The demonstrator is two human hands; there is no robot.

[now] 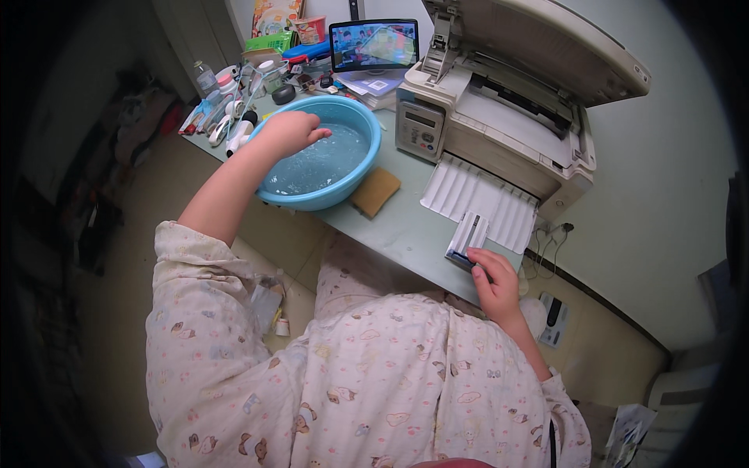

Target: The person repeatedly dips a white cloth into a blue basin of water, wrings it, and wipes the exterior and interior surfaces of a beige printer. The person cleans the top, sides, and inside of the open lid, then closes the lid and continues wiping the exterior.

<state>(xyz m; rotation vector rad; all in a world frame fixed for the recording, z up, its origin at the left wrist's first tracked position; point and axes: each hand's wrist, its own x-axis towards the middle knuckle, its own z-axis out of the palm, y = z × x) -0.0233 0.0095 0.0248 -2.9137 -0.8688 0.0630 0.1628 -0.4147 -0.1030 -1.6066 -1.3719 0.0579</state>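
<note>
My left hand (pixel 297 133) hovers over a light-blue plastic basin (pixel 374 146), with its fingers curled in and nothing visible in them. Water (pixel 320 167) with ripples and bright specks fills much of the basin. On the right, my right hand (pixel 497 286) has its fingers and thumb at the front end of the tray extension (pixel 468 234). This white piece with a dark-blue edge sticks out from the output tray (pixel 480 202) of a printer (pixel 497 152). The printer's top lid (pixel 556 47) is raised, baring its inside. A yellow-brown sponge (pixel 375 192) lies beside the basin.
A lit screen (pixel 374 45) stands behind the basin, above stacked papers or booklets (pixel 374 85). Bottles, a hair dryer (pixel 240 133) and small items crowd the table's left end. Cables (pixel 550 245) hang by the wall; a bathroom scale (pixel 553 319) is on the floor.
</note>
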